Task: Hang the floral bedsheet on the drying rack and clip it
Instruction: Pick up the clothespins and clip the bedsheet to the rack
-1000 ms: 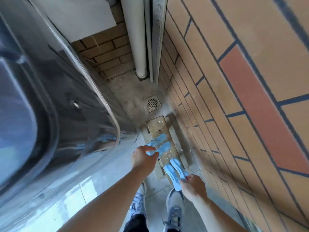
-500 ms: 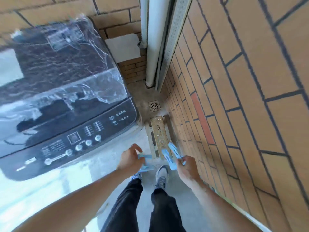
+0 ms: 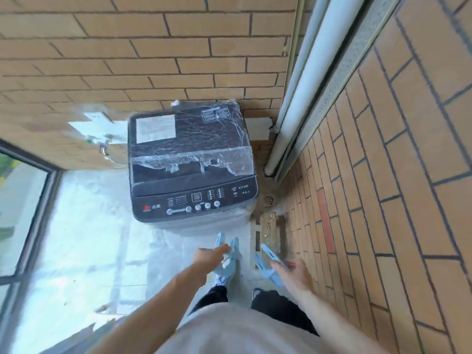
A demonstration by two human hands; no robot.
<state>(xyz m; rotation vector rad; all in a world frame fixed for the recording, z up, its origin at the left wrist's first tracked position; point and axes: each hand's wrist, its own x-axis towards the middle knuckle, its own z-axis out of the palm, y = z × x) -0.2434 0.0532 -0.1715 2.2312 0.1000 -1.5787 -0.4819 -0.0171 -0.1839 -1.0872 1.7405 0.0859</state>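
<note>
The left hand [image 3: 210,255] has its grip curled round light blue plastic clothes clips [image 3: 228,254], the fingers folded over their middle so that the clip ends stick out past the hand toward the washing machine [image 3: 192,164]. How many clips it holds cannot be told, as the picture is blurred there. The right hand [image 3: 296,273] holds more light blue clips [image 3: 268,261]; its thumb and fingers close narrowly on them, with one long clip arm jutting forward and up and another angled down toward the floor [image 3: 84,233]. The two hands are near each other but apart, both held out in front of the body above the person's dark trousers and shoes.

The floral bedsheet and the drying rack are not in view from the head camera.

The top-loading washing machine stands ahead against a brick-tile wall [image 3: 153,52], its dark lid wrapped in clear plastic film and its control panel facing the person. To its right lie a round floor drain [image 3: 269,200] and a worn concrete block [image 3: 267,232], beside a second brick-tile wall and a white downpipe [image 3: 304,95]. A window frame [image 3: 33,221] runs along the left.
</note>
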